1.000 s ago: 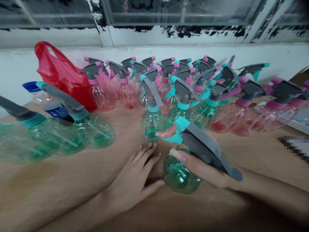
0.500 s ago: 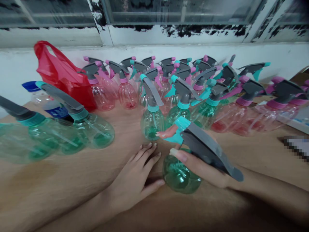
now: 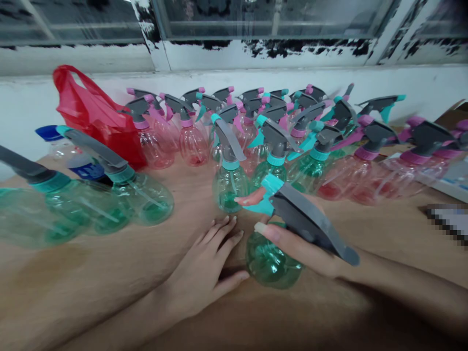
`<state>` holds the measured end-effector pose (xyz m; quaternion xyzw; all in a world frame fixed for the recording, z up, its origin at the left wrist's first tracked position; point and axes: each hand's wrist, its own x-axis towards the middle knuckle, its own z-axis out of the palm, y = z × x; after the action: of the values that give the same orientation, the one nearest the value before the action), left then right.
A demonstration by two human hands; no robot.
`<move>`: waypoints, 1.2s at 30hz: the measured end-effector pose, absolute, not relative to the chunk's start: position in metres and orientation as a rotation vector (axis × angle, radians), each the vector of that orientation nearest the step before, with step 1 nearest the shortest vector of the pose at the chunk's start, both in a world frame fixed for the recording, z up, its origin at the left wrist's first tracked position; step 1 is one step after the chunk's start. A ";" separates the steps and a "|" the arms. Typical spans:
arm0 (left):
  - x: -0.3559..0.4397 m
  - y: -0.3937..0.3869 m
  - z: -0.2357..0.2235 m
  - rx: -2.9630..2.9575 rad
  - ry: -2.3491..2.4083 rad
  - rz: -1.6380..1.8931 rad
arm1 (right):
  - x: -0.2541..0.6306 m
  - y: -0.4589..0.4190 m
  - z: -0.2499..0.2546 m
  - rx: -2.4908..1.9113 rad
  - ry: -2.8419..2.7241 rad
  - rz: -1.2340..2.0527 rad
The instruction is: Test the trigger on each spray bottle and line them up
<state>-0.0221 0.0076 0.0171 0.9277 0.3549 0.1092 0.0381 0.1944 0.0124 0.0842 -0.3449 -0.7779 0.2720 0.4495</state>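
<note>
A green see-through spray bottle (image 3: 272, 261) with a grey and turquoise trigger head stands in front of me. My right hand (image 3: 296, 243) wraps round its neck, thumb on the near side and index finger by the turquoise trigger. My left hand (image 3: 206, 265) lies flat on the wooden table (image 3: 120, 287), fingers apart, just left of that bottle. Its thumb tip is close to the bottle's side; whether they touch I cannot tell. Beyond my fingertips stands another green spray bottle (image 3: 231, 187).
Several pink and green spray bottles (image 3: 193, 144) crowd the back, along the white wall (image 3: 204, 58). More green bottles (image 3: 146, 200) stand at left, by a red plastic bag (image 3: 98, 122) and a blue-capped bottle (image 3: 78, 158). A blurred flat object (image 3: 449, 219) lies at right.
My right hand and the spray bottle's head have shifted very slightly left and up. My left hand has stayed in place.
</note>
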 end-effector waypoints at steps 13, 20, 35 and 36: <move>-0.013 -0.017 0.025 2.456 0.999 0.621 | 0.177 0.004 0.080 -0.683 -1.743 0.995; -0.024 -0.032 0.014 2.213 1.224 0.868 | 0.146 0.005 0.079 -0.740 -1.798 0.784; -0.090 -0.018 0.014 2.407 1.451 0.875 | 0.113 0.003 0.073 -1.089 -2.005 0.292; -0.091 -0.018 0.013 2.408 1.475 0.898 | 0.111 0.006 0.075 -1.127 -2.010 0.262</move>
<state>-0.0912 -0.0178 0.0129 0.8095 0.4957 0.3017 0.0892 0.1112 0.0062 0.0748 -0.4454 -0.7943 0.1037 0.3999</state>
